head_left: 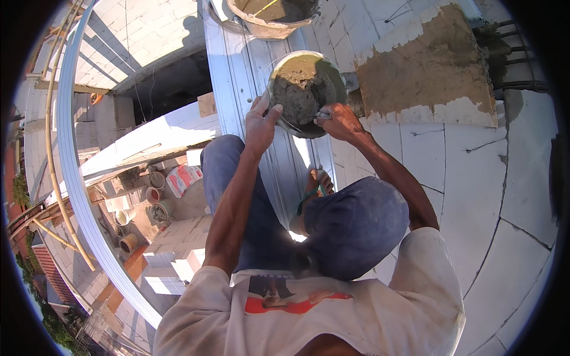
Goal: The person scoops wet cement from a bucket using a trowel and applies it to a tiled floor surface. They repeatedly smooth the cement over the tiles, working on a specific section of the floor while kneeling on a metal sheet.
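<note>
Wet grey mortar (300, 92) half fills a round pale bucket (326, 74) on a long metal plank (234, 71). My left hand (261, 124) grips the bucket at its left rim, thumb toward the mortar. My right hand (337, 121) is closed at the right side of the bucket; whether it holds the rim or a mortar-smeared tool there is unclear. My knees are bent below the bucket, with a sandalled foot (317, 185) on the plank.
A second tub (267, 28) stands at the plank's far end. Right is a white block wall (475, 178) with a mortar-coated patch (424, 68) and exposed bars (516, 47). Left is a drop past a metal rail (77, 118) to a lower level with several buckets (155, 196) and blocks (175, 249).
</note>
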Demonstrator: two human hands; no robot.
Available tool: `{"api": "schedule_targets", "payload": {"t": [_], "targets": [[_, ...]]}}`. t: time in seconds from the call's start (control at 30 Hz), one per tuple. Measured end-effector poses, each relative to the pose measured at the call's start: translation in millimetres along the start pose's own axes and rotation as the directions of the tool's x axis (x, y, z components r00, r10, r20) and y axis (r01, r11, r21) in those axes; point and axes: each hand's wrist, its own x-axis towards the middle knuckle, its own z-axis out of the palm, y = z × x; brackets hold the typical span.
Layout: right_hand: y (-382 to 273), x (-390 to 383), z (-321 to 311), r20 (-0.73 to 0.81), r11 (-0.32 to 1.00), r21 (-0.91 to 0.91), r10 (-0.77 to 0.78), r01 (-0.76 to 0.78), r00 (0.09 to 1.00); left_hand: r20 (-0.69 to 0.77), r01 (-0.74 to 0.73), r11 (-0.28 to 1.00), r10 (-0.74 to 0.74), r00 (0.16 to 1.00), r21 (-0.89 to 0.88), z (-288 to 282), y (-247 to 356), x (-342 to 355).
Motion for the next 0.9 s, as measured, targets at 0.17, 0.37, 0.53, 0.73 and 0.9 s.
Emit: {"api": "schedule_targets", "payload": {"t": [0.17, 0.37, 0.53, 0.73, 0.9], "targets": [[10, -20, 6, -0.137, 0.984, 0.176, -0.012, 0.037, 0.99, -0.027, 0.07, 0.978, -0.077, 0.997, -0.197, 8, 11, 2], [15, -30, 12, -0.207, 0.977, 0.2, -0.037, 0.079, 0.978, -0.086, 0.118, 0.905, -0.166, 0.982, -0.41, 3, -10, 0], [0, -40, -3, -0.283, 0.99, 0.089, -0.079, 0.108, 0.956, -0.124, 0.217, 0.849, -0.311, 0.942, -0.482, -4, -12, 7], [-52, -87, -75, -0.272, 0.992, -0.021, -0.126, 0.125, 0.954, -0.166, 0.247, 0.805, -0.389, 0.906, -0.539, -15, -24, 6], [-121, -162, -178, -0.182, 0.94, 0.327, -0.036, 0.095, 0.983, -0.244, 0.312, 0.804, -0.48, 0.843, -0.506, -19, -20, 7]]}}
